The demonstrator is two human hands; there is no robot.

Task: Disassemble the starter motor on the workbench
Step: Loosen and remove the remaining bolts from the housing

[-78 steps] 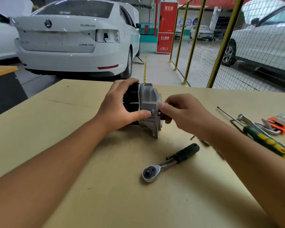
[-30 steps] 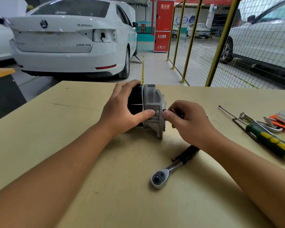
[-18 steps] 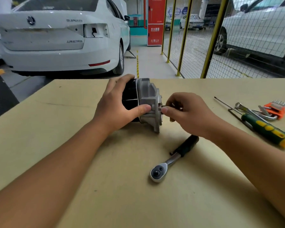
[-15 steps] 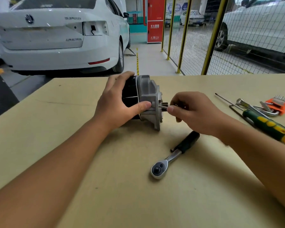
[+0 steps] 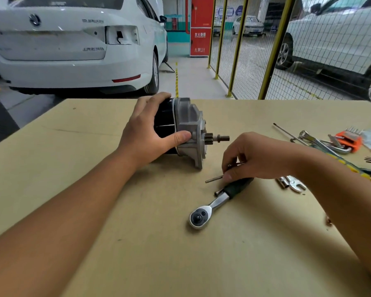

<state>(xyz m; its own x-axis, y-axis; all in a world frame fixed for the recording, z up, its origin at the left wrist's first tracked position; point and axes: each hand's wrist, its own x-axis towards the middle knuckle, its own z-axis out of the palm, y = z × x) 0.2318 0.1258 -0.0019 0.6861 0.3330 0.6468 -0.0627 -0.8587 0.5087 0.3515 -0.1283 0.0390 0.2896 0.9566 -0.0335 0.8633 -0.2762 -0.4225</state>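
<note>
Starter motor (image 5: 186,129) gripped by left hand (image 5: 147,133); right hand (image 5: 253,157) pinches one bolt (image 5: 213,179).

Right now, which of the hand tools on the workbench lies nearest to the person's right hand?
The ratchet wrench with the black grip: its handle runs under the right hand. The screwdriver and hex keys lie farther right.

Garage bay behind a tan workbench (image 5: 116,243)

A white sedan (image 5: 73,43) is parked on the grey concrete floor (image 5: 193,80); at right a yellow-posted mesh fence (image 5: 272,50) screens off a white car (image 5: 338,37); a red cabinet (image 5: 200,26) stands at the back.
</note>
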